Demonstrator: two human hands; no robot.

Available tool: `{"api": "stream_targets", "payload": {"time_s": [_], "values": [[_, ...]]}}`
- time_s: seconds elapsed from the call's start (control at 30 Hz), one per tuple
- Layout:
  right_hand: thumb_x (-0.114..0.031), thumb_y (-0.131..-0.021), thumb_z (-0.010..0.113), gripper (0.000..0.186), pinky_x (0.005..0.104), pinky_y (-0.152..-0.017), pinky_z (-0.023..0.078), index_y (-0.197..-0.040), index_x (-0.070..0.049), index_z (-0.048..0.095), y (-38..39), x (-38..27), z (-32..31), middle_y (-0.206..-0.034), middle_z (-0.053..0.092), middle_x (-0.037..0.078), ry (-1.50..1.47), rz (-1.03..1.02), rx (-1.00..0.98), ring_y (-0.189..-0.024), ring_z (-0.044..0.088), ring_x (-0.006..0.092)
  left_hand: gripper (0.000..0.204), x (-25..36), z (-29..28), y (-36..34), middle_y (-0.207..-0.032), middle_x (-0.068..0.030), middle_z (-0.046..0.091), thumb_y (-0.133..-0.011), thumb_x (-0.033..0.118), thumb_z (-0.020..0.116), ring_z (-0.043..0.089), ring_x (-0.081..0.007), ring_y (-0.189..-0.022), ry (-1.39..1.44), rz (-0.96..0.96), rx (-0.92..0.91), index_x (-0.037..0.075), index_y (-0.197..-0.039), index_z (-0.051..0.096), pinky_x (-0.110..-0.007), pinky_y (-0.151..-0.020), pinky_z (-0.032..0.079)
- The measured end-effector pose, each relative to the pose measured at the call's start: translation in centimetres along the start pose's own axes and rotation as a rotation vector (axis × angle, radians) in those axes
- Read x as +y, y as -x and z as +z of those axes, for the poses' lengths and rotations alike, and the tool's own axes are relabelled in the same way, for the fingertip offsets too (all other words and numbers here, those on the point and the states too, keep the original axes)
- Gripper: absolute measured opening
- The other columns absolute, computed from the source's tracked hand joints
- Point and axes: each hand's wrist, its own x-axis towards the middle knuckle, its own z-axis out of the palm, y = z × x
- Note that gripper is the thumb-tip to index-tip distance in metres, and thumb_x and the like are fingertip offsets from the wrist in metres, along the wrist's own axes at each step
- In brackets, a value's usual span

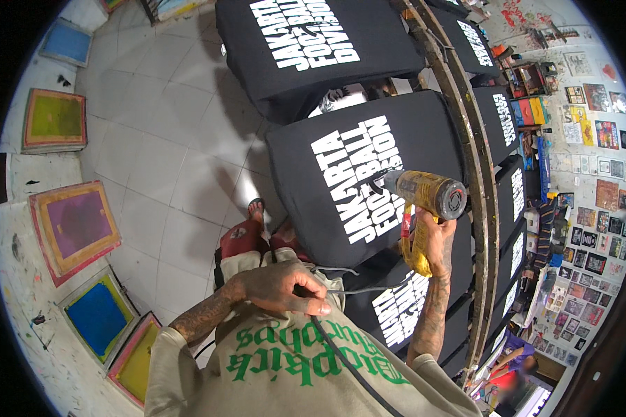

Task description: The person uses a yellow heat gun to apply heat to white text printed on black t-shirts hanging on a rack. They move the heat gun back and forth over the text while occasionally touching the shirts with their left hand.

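My right hand (438, 240) grips the handle of a yellow heat gun (428, 193) with a grey rear end. Its nozzle is just above the white lettering on a black T-shirt (424, 125), which is stretched over a flat board. In front of my body my left hand (285, 286) is closed around the heat gun's dark power cord (348, 365). One stretch of the cord runs from that hand towards the gun, and another drops across my chest. Part of a second black shirt (389, 313) with the same print shows below the gun.
Another printed black shirt (313, 42) lies on a board farther away. A long rail (476, 174) separates this row from several more shirts at right. Framed screens (76, 226) lean along the left wall by a tiled floor (146, 160). Another person (511, 368) is at lower right.
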Motion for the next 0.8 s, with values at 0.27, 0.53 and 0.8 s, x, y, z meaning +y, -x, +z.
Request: {"api": "stream_targets", "payload": {"time_s": [0.27, 0.53, 0.8], "values": [[-0.014, -0.088, 0.070, 0.028, 0.0313, -0.072, 0.052, -0.113, 0.000, 0.067, -0.2, 0.1, -2.8, -0.097, 0.070, 0.005, -0.042, 0.138, -0.107, -0.081, 0.065, 0.0138, 0.041, 1.0, 3.2, -1.9, -0.071, -0.0005, 0.067, -0.103, 0.037, 0.064, 0.060, -0.0061, -0.066, 0.125, 0.037, -0.112, 0.002, -0.084, 0.074, -0.025, -0.063, 0.047], [-0.009, -0.086, 0.067, 0.026, 0.0304, -0.068, 0.052, -0.111, 0.000, 0.067, -1.1, -0.1, -3.1, -0.090, 0.069, 0.004, -0.022, 0.014, -0.244, -0.075, 0.064, 0.0116, 0.042, 1.7, 5.7, -3.7, -0.124, -0.0115, 0.072, -0.104, 0.040, 0.062, 0.066, -0.0209, -0.121, 0.016, 0.115, -0.104, 0.007, -0.129, 0.068, -0.035, -0.108, 0.049], [-0.009, -0.085, 0.067, 0.029, 0.0325, -0.073, 0.054, -0.113, 0.001, 0.066, -1.8, 0.1, -3.3, -0.096, 0.070, 0.008, 0.034, -0.120, -0.178, -0.083, 0.066, 0.0147, 0.057, -9.3, -7.2, -7.8, -0.149, -0.0221, 0.051, -0.108, 0.046, 0.048, 0.032, -0.0456, -0.149, -0.772, 0.051, 1.314, 0.005, -0.148, 0.048, -0.055, -0.121, 0.028]]}}
